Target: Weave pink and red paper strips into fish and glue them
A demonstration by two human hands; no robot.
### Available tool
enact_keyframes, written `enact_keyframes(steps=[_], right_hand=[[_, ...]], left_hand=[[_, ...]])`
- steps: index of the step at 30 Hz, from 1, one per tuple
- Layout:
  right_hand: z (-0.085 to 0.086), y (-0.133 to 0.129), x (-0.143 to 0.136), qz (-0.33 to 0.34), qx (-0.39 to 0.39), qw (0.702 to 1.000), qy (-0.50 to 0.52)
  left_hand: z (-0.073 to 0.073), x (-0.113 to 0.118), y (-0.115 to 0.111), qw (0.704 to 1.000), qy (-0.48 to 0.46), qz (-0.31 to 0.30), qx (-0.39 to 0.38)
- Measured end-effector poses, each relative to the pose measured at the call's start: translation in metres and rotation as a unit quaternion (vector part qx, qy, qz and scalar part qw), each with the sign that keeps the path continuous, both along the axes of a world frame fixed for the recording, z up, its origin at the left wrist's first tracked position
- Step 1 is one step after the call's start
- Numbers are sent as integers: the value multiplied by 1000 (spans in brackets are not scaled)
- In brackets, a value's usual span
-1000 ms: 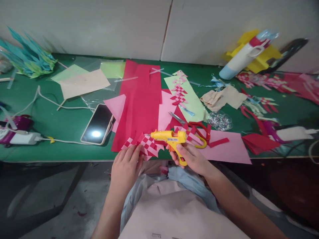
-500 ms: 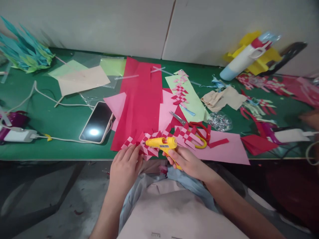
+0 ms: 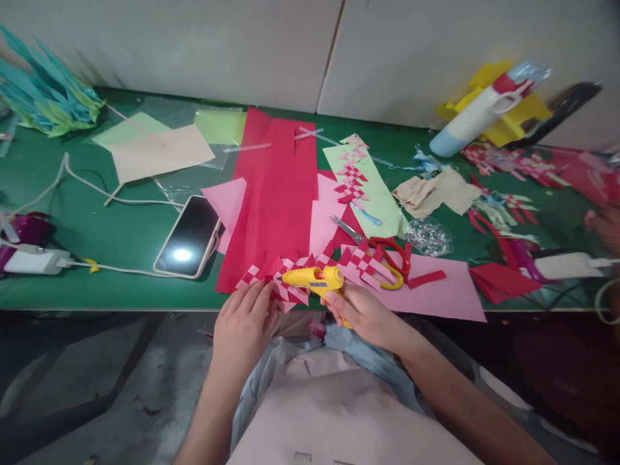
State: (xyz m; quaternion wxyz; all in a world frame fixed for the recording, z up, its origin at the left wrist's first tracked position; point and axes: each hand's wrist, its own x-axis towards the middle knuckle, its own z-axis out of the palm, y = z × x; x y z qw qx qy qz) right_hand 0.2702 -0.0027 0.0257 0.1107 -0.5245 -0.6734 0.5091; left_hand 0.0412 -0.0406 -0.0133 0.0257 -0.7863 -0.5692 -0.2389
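Note:
My right hand (image 3: 363, 311) grips a yellow hot glue gun (image 3: 317, 278), its nozzle pointing left and sitting over the woven paper. At the table's front edge, my left hand (image 3: 243, 318) has its fingers closed on a pink-and-red woven paper piece (image 3: 295, 297); the fingertips are partly hidden. The nozzle tip is close to those fingertips, and I cannot tell whether it touches the paper. Another woven piece (image 3: 361, 261) lies right of the gun. Scissors (image 3: 346, 227) with red and yellow handles rest just beyond it.
Red paper (image 3: 276, 187) lies beyond my hands, with a phone (image 3: 186, 239) to its left. Pale green paper (image 3: 385, 206) carries finished woven fish. A bead container (image 3: 429, 237), beige cloth (image 3: 436, 192) and white bottle (image 3: 477, 119) stand rightward. Another person's hand (image 3: 608, 227) shows at the right edge.
My hands and the glue gun hold almost the same pose over the woven paper. The view has shifted slightly. At the right edge, the other person's hand has moved.

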Motion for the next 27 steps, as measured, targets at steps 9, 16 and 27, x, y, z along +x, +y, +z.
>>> enact_keyframes(steps=[9,16,27], right_hand=[[6,1,-2,19,-8,1000,-18],[5,0,-1,16,-11,1000,-20],[-4,-4,6,-15,-19,1000,12]], left_hand=[[0,1,0,1000,1,1,0],[0,0,0,1000,1,0,-1],[1,0,-2,1000,8,3,-13]])
